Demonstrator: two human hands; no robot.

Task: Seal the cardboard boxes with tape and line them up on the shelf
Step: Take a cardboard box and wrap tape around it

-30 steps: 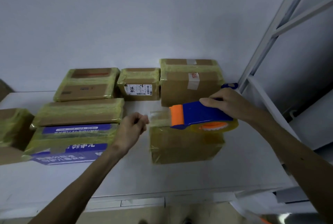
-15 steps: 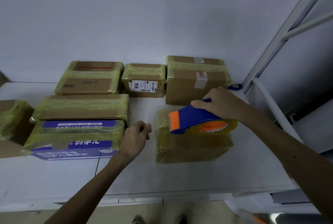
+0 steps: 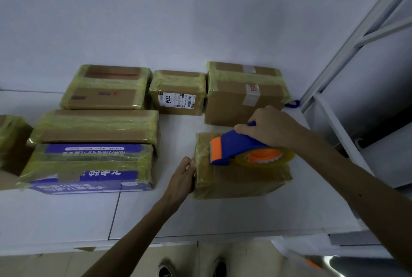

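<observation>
1. head view: right hand [image 3: 269, 128] grips the handle of a blue and orange tape dispenser [image 3: 231, 145], fingers curled round it.
2. the dispenser rests on top of the front right box [image 3: 240, 181], orange blade end towards the left; its tape roll [image 3: 265, 157] lies over the box's right part.
3. this box sits on the white shelf [image 3: 223, 216], already wrapped in yellowish tape, apart from the other boxes.
4. left hand [image 3: 181, 178] is at the box's left edge, fingers curled and touching it; whether they pinch a tape end or only press cannot be told.
5. back row against the wall: wide box [image 3: 107, 87], small labelled box [image 3: 178, 94], tall box [image 3: 240, 96], close side by side.
6. in front on the left: long flat box [image 3: 95, 127], with a blue printed box [image 3: 89, 169] touching its near side.
7. another box [image 3: 11, 140] is cut off by the left border.
8. a grey shelf frame [image 3: 356, 31] rises at right.
</observation>
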